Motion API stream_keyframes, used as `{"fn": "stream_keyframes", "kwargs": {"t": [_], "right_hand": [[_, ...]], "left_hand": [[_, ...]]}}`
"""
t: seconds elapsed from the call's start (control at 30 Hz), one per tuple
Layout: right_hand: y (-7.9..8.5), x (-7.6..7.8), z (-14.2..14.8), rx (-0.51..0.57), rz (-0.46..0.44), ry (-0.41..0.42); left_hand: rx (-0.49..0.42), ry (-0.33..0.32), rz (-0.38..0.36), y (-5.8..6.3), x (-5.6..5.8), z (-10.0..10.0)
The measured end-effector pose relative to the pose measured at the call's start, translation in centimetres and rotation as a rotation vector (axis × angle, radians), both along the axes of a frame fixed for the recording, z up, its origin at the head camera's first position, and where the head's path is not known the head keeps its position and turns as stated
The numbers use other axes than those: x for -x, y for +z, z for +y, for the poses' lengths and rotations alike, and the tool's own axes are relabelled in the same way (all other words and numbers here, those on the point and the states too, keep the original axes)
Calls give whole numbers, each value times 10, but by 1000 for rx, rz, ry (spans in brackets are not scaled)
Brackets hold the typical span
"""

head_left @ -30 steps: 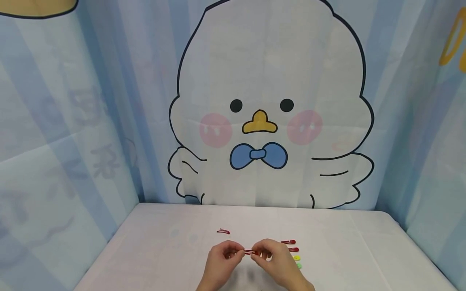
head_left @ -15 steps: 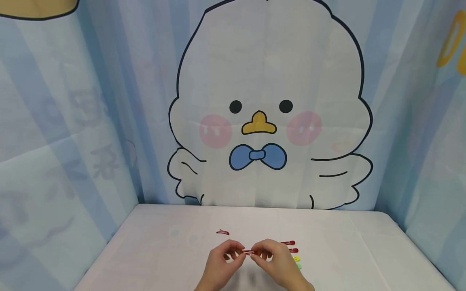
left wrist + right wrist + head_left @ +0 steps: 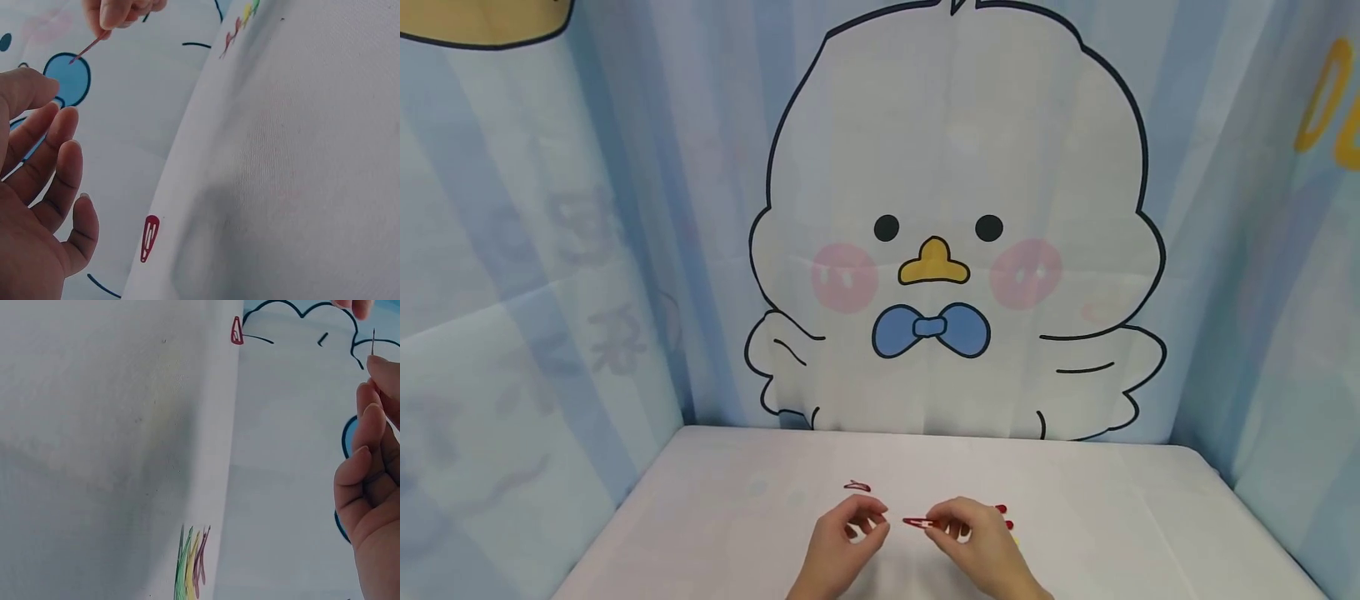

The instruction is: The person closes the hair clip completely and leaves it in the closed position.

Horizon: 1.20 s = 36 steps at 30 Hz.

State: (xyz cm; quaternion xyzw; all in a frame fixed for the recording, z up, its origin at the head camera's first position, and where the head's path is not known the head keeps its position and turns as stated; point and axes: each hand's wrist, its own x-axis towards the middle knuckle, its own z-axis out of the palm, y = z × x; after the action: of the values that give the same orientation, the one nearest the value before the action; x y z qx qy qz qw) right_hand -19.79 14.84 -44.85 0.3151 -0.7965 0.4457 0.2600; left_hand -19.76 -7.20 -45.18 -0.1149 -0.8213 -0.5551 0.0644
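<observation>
A red snap hair clip (image 3: 916, 522) is pinched between thumb and fingers of my right hand (image 3: 981, 546), its narrow end pointing left, above the table. My left hand (image 3: 841, 546) is a small gap away from that end, fingers loosely bent, holding nothing; the left wrist view shows the bare palm (image 3: 31, 219). Another red hair clip (image 3: 150, 239) lies on the table beyond my left hand. Past my right hand lie more red clips (image 3: 1009, 525), partly hidden by it. In the right wrist view the held clip (image 3: 373, 344) appears edge-on as a thin line.
A white-covered table (image 3: 737, 517) spreads under both hands. A yellow clip (image 3: 247, 14) and a green clip (image 3: 255, 5) lie in a row with the red ones to the right. Behind the table hangs a curtain (image 3: 925, 392) printed with a cartoon bird.
My left hand has let go of the red hair clip and drawn back to the left. The right hand keeps its pinch on it. The head view has tilted up slightly.
</observation>
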Motion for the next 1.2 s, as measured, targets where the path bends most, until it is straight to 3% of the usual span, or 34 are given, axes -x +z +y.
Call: {"fn": "stream_keyframes", "kwargs": {"t": [0.27, 0.53, 0.93, 1.2], "right_hand": [[-2, 5, 5, 7, 9, -44], [1, 8, 18, 19, 35, -77], [5, 6, 41, -36, -150, -150], [3, 3, 54, -57, -203, -127]], "left_hand": [[22, 18, -2, 0, 6, -13], [59, 55, 44, 0, 14, -26], [105, 83, 43, -2, 31, -46], [136, 58, 42, -5, 41, -52]]}}
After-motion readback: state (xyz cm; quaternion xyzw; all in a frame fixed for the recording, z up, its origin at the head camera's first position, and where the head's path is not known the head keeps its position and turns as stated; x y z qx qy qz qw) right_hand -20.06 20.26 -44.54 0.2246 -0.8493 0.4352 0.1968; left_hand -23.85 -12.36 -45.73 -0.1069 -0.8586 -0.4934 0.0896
